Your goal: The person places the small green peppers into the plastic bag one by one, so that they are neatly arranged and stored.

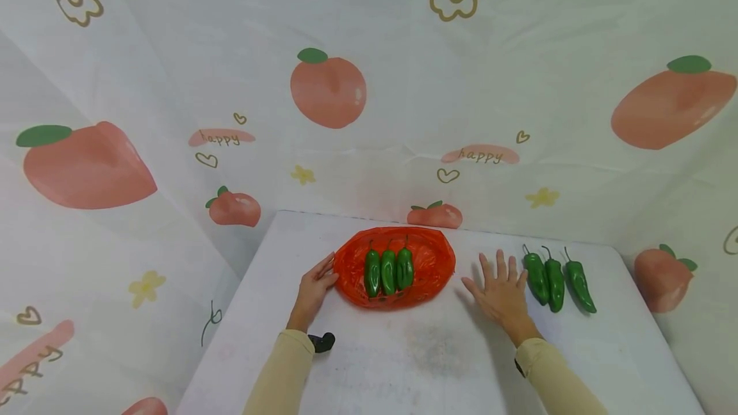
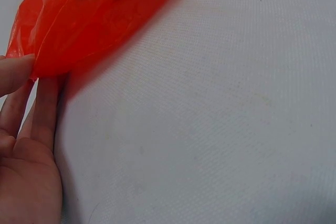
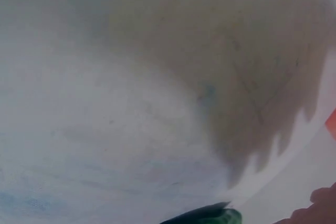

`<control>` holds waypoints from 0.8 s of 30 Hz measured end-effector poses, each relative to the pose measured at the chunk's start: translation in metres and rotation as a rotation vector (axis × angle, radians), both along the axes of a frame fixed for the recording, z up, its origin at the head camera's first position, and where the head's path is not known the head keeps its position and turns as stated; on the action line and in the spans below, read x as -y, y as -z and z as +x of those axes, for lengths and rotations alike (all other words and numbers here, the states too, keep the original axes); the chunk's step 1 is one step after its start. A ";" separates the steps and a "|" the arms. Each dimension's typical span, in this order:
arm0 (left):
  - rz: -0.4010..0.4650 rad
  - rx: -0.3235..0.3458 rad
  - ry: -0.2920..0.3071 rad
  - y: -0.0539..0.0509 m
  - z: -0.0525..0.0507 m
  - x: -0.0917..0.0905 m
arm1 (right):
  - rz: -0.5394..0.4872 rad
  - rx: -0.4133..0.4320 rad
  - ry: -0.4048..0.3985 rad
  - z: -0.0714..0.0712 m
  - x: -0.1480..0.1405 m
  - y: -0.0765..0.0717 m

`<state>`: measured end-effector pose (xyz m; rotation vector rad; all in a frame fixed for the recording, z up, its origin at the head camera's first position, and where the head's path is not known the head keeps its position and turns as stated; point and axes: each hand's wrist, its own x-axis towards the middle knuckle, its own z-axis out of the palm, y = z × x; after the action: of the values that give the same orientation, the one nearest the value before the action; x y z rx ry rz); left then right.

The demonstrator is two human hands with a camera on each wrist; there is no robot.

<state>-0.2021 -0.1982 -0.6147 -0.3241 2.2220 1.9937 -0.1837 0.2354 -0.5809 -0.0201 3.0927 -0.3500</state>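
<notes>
A red plastic bag [image 1: 435,268], spread wide and rounded, lies on the white table with three green peppers [image 1: 388,272] side by side on it. At its left edge, my left hand [image 1: 311,290] holds the plastic; the left wrist view has the thumb over the edge of the bag [image 2: 89,30] and the fingers [image 2: 44,111] beneath. My right hand [image 1: 503,293] hovers with fingers spread between the bag and three more green peppers [image 1: 555,284] on the right. Part of a pepper [image 3: 210,216] shows at the bottom of the right wrist view.
A white table [image 1: 369,364] carries everything. Behind and beside it hangs a white cloth [image 1: 392,171] printed with fruit, flowers and hearts. A small black object [image 1: 323,342] sits at the left wrist. The right hand casts a shadow on the tabletop [image 3: 105,114].
</notes>
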 end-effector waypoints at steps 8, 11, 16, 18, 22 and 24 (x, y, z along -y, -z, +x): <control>-0.018 0.009 0.001 -0.002 0.001 -0.001 | -0.043 0.037 0.038 0.000 -0.020 -0.001; -0.021 0.012 0.000 -0.004 0.001 -0.001 | -0.049 0.023 0.052 0.000 -0.027 0.000; -0.011 0.003 -0.017 -0.006 0.002 -0.002 | -0.058 -0.046 0.049 -0.003 -0.037 -0.001; -0.002 -0.010 -0.029 -0.005 0.002 -0.002 | -0.064 -0.062 0.043 -0.004 -0.041 -0.003; 0.013 -0.036 -0.042 -0.002 0.001 -0.003 | -0.073 -0.080 0.037 -0.004 -0.049 -0.004; 0.014 -0.042 -0.043 -0.002 0.001 -0.003 | -0.069 -0.094 0.036 -0.004 -0.053 -0.005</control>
<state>-0.2006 -0.1947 -0.6131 -0.3342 2.2431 2.0557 -0.1878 0.2888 -0.5758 0.0180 3.1756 -0.4712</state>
